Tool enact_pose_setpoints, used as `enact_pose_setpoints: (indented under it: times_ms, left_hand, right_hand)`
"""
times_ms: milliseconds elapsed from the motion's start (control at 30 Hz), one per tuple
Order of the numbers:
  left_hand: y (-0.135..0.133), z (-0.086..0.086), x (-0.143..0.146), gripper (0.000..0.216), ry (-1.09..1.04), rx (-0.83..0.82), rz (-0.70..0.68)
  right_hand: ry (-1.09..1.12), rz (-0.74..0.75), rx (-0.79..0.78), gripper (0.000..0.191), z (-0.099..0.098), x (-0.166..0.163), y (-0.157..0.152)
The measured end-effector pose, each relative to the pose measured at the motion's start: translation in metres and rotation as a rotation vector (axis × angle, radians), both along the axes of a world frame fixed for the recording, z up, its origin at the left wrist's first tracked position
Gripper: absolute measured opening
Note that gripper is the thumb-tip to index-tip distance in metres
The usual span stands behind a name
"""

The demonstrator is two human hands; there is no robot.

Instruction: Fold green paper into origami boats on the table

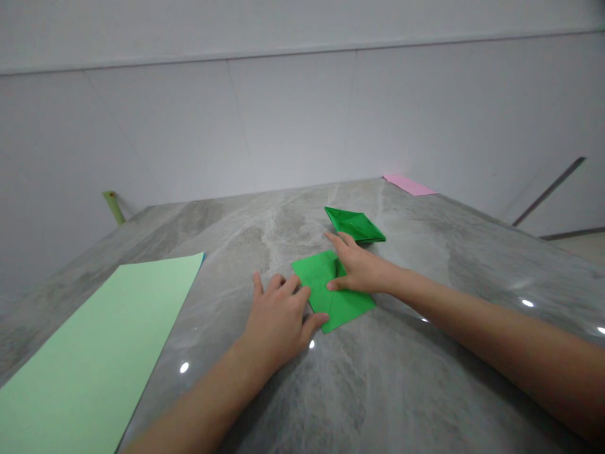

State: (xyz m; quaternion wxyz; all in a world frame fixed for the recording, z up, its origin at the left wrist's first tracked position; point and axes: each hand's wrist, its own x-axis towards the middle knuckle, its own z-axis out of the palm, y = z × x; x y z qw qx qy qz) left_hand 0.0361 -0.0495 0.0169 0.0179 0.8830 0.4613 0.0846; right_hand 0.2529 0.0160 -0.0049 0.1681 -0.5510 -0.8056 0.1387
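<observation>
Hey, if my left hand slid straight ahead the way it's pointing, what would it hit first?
Your left hand would first meet the bright green paper, whose edge it seems to touch; past that, probably your right hand, though depth is hard to judge.

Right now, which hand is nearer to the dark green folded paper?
Right. The right hand is by the near edge of the dark green folded paper. The left hand is farther, at the left edge of the bright green paper.
</observation>
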Motion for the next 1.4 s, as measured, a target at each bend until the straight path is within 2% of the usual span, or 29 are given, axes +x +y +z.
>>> enact_pose_setpoints:
  times_ms: [167,433,533,600,667,767,833,967,1133,1400]
  left_hand:
    - [0.001,-0.005,0.003,0.04,0.004,0.011,0.027]
    - [-0.001,-0.001,0.004,0.041,-0.004,0.013,0.038]
    - [-0.001,-0.002,0.001,0.041,-0.025,0.022,0.055]
    - [0.002,-0.004,-0.004,0.041,-0.049,0.03,0.058]
    - [0.005,-0.007,-0.012,0.041,-0.065,0.007,0.046]
    - [0.009,-0.011,-0.023,0.05,-0.06,-0.102,0.001]
    - [0.011,-0.011,-0.027,0.056,-0.038,-0.184,-0.054]
    - [0.013,-0.009,-0.03,0.06,0.018,-0.303,-0.094]
    - [0.012,-0.002,-0.027,0.068,0.042,-0.341,-0.065]
    - [0.013,0.0,-0.027,0.073,0.059,-0.387,-0.064]
  right_hand:
    - [0.009,-0.042,0.072,0.105,-0.006,0.005,0.009]
    - [0.06,-0.252,0.134,0.072,-0.007,0.01,0.02]
    - [0.071,-0.27,0.214,0.049,-0.005,0.009,0.017]
    - [0.077,-0.222,0.271,0.033,0.0,0.007,0.012]
    - [0.113,-0.112,0.284,0.021,0.005,0.003,0.005]
    - [0.12,0.149,0.158,0.01,0.009,-0.009,-0.009]
    - [0.079,0.263,0.112,0.011,0.009,-0.019,-0.02]
    - [0.081,0.343,0.061,0.019,0.006,-0.032,-0.035]
    - [0.171,0.462,-0.015,0.014,0.006,-0.035,-0.043]
    - [0.16,0.393,-0.091,0.01,0.009,-0.04,-0.046]
